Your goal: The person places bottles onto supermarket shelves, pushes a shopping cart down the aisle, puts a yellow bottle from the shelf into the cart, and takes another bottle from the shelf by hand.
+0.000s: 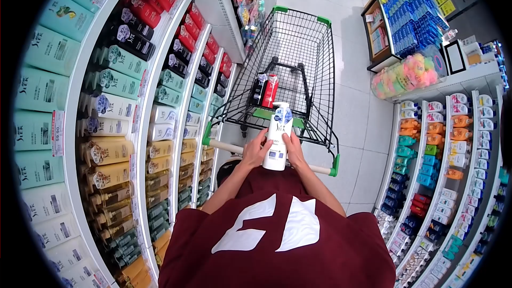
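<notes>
Between my two hands is a white pump bottle [275,149] with a blue-and-white label near its top, upright in front of my chest. My left hand [258,148] wraps its left side, and my right hand [293,147] grips its right side. Just beyond the bottle stands a wire shopping cart [327,69] with green corners and a pale handle [226,145], which runs behind and below my hands. Inside the cart are a red bottle [269,93] and a black bottle [257,90], side by side near the handle end.
Shelves of pump bottles [124,86] line my left side, in red, black, mint, white and gold. On the right are shelves of small coloured bottles [430,173], a bag of bath puffs [408,76] and stacked blue boxes [413,18]. Grey floor tiles [352,122] run along the aisle.
</notes>
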Motion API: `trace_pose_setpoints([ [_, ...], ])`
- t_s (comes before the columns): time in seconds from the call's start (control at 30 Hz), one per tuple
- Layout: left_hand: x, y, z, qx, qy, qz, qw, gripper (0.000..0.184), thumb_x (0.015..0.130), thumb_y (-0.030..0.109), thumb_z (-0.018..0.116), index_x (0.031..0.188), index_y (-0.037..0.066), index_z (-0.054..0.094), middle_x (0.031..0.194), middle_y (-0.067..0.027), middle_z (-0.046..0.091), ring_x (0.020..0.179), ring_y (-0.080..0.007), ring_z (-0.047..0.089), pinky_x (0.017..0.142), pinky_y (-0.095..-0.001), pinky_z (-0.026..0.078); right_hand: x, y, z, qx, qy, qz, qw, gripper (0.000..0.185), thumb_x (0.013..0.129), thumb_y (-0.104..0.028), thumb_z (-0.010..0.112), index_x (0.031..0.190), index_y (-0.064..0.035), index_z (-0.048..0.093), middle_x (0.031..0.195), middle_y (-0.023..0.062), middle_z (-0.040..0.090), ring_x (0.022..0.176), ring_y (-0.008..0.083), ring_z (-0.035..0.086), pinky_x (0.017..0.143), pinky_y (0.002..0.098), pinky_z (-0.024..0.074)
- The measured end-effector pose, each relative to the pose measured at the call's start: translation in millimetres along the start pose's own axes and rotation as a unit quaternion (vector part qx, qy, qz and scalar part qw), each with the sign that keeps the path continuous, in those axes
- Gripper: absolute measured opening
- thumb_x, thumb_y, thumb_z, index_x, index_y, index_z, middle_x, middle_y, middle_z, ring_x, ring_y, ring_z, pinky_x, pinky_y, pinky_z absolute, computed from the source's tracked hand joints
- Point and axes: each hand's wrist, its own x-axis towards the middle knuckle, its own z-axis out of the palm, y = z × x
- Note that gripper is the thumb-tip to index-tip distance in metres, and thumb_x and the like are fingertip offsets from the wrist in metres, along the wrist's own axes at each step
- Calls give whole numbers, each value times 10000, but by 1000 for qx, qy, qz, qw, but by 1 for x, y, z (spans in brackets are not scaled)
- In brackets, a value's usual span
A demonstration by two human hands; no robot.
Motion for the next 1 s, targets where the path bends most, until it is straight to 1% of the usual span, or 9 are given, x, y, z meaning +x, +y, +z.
trace_pose_setpoints([
  [0.23, -3, 3, 0, 1, 3, 2, 1000, 545, 965, 434, 534, 1366, 67, 498, 882, -134, 698, 785, -312, 694, 669, -417, 495, -4, 1, 0, 6, -5, -3, 1000, 452, 1013, -377, 532, 1199, 32, 580, 1036, 122, 658, 893, 160, 607, 817, 310, 484],
  [0.37, -4, 0, 3, -1, 16, 7, 1000, 520, 964, 428, 537, 1342, 72, 518, 873, -138, 704, 773, -320, 693, 661, -417, 496, -2, 6, -2, 4, -6, 3, 1000, 435, 1014, -362, 536, 1199, 29, 581, 1039, 120, 656, 899, 157, 607, 819, 309, 483],
  [0.43, -3, -3, 5, 7, 22, 8, 1000, 487, 959, 418, 544, 1300, 70, 550, 872, -148, 707, 762, -327, 692, 652, -419, 497, -2, 6, 0, 33, -4, 2, 999, 410, 1014, -338, 545, 1187, 32, 584, 1013, 114, 661, 877, 151, 609, 796, 304, 487],
  [0.47, -2, -4, 5, 7, 22, 12, 1000, 487, 959, 418, 544, 1300, 70, 550, 872, -148, 707, 762, -327, 692, 652, -419, 497, -1, 8, 0, 33, -2, -2, 999, 410, 1014, -338, 545, 1187, 32, 584, 1013, 114, 661, 877, 151, 609, 796, 304, 487],
  [0.57, -3, -4, 6, 1, 32, 10, 999, 446, 949, 399, 561, 1236, 60, 592, 860, -152, 704, 753, -337, 688, 649, -429, 501, -1, 15, -2, 14, 6, -20, 1000, 376, 1007, -301, 569, 1161, 42, 589, 962, 102, 670, 831, 142, 615, 750, 301, 498],
  [0.7, -4, -5, 6, 8, 26, 9, 1000, 446, 963, 386, 547, 1273, 69, 599, 911, -172, 725, 825, -340, 707, 698, -418, 522, -5, 6, 1, 22, 9, -23, 999, 388, 1005, -288, 570, 1216, 37, 565, 1053, 116, 670, 922, 147, 620, 823, 309, 500],
  [0.73, -2, -9, 7, 6, 24, 7, 1000, 444, 966, 384, 544, 1276, 71, 602, 923, -175, 727, 840, -340, 709, 708, -416, 525, -4, 7, 1, 19, 7, -20, 1000, 394, 1005, -286, 571, 1231, 37, 559, 1059, 116, 670, 924, 149, 622, 821, 308, 501],
  [0.83, -4, -16, 10, -4, 35, 7, 999, 439, 965, 382, 544, 1257, 62, 612, 906, -169, 729, 831, -334, 710, 712, -406, 521, -4, 7, 0, 25, -2, -5, 1000, 407, 1003, -292, 573, 1245, 36, 557, 1078, 121, 669, 940, 155, 625, 832, 307, 500],
  [1.0, -2, -23, 13, -29, 44, 1, 999, 445, 962, 386, 548, 1248, 52, 615, 893, -157, 733, 824, -323, 712, 704, -395, 516, -5, 10, -2, 7, -8, -7, 1000, 433, 998, -307, 578, 1263, 34, 553, 1091, 130, 667, 953, 174, 634, 850, 320, 501],
])
